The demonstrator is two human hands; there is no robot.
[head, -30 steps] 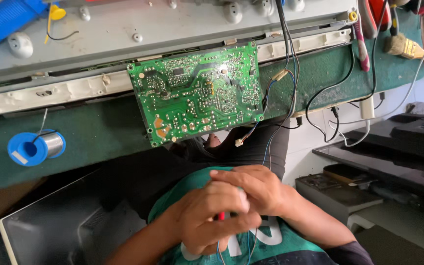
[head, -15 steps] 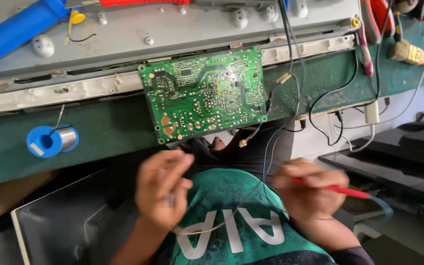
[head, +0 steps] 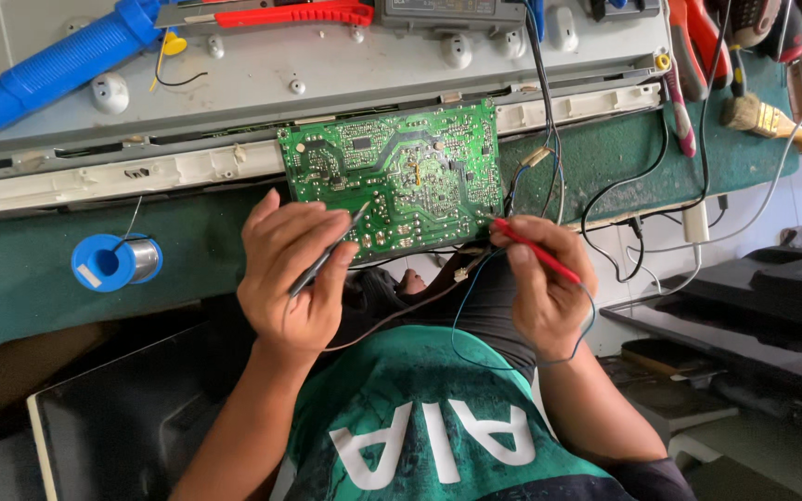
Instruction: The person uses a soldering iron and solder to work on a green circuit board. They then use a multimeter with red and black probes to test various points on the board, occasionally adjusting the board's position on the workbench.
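Probe tips [head: 364, 208] against circuit board [head: 396, 176], contact points indistinct.

head view | worn on head | looks down, close | workbench [head: 39, 278] ahead | no second view

Bright, even daylight fills the scene; it seems strongest from the right, where the white wall [head: 772, 199] is nearly washed out; colours are vivid and saturated; the green circuit board [head: 392, 176] is sharp, its traces readable; soft, short shadows fall beneath the hands onto the desk [head: 11, 278]; the lower left corner lies dim and murky; the grey panel [head: 327, 65] shows mild sheen, no hard glare; straight edges bow slightly near the frame borders; no motion blur shows.
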